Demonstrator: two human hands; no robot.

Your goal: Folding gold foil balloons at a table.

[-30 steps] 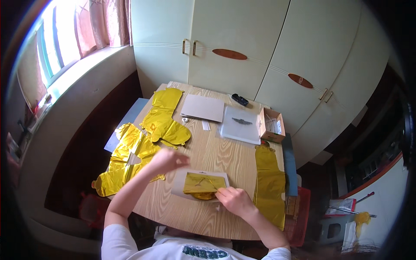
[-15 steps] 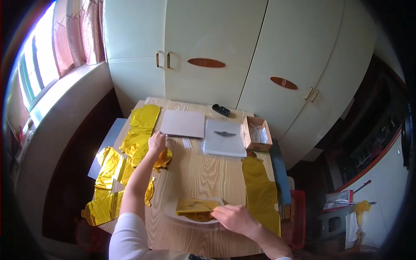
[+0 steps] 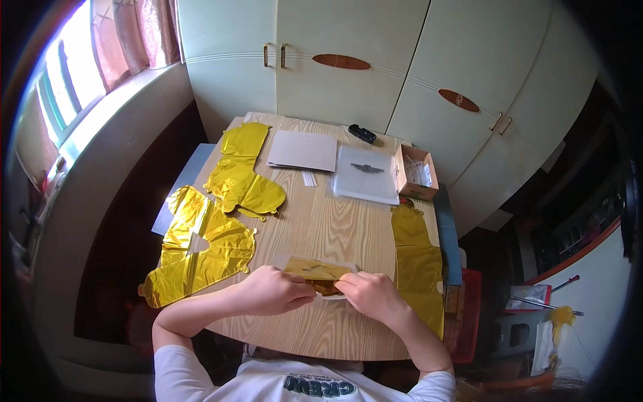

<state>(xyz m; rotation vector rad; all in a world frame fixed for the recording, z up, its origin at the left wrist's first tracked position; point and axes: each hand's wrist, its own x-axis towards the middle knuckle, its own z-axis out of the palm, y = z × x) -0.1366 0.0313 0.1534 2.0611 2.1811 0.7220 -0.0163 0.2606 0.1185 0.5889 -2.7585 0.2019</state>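
Note:
A folded gold foil balloon lies at the near middle of the table, over a white card and a clear plastic bag that show around it. My right hand pinches its right edge. My left hand is closed at its left edge; a small white bit shows at the fingertips, too small to name. Flat gold foil balloons are spread around: one at the far left, one at the near left, one along the right edge.
Farther back lie a pale board, thin white strips, a stack of clear bags and a black object. A wooden box holds small white items at the right. Cabinets stand behind the table.
My left hand has come back from beside the white strips to the folded foil balloon. My right hand still holds its right edge. The view has shifted, showing more of my shirt.

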